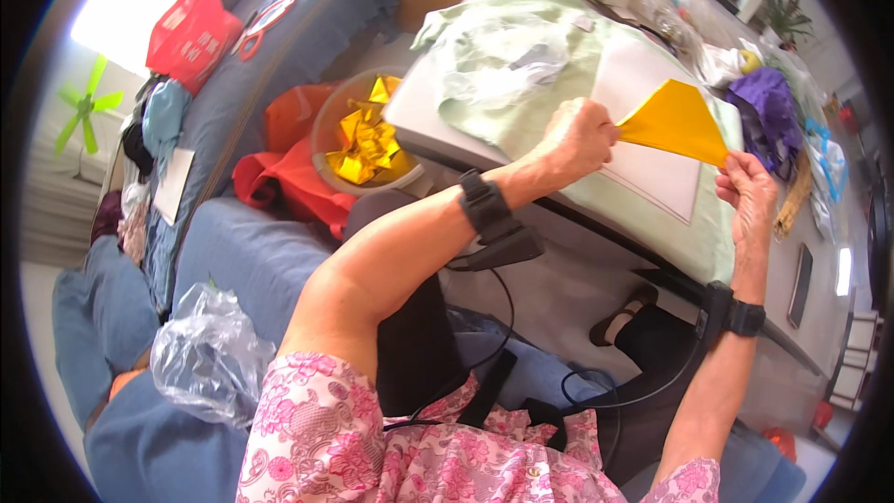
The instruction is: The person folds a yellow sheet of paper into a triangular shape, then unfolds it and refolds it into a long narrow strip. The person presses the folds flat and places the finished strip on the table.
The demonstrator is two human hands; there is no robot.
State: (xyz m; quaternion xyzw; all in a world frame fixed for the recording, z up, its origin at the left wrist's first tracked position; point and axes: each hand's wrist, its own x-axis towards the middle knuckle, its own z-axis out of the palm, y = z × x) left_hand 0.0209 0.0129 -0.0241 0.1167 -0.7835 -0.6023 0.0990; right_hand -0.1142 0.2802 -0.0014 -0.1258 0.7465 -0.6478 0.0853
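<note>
A folded sheet of golden-yellow paper [678, 123] is stretched between my two hands, above the table. My left hand [579, 140] is closed on its left corner. My right hand [748, 188] pinches the lower right corner between thumb and fingers. Beneath the paper lies a stack of white sheets [643, 182] on a pale green cloth [703, 233]. To the left of the table, a round clear tub [321, 135] holds several folded gold paper pieces [365, 144].
A crumpled clear plastic bag [503, 51] lies on the cloth. A purple bag [768, 107] and other plastic bags crowd the table's right side. A phone [800, 285] lies nearer me. Red bags [298, 182] sit by the tub, and a blue-covered sofa [251, 247] stands left.
</note>
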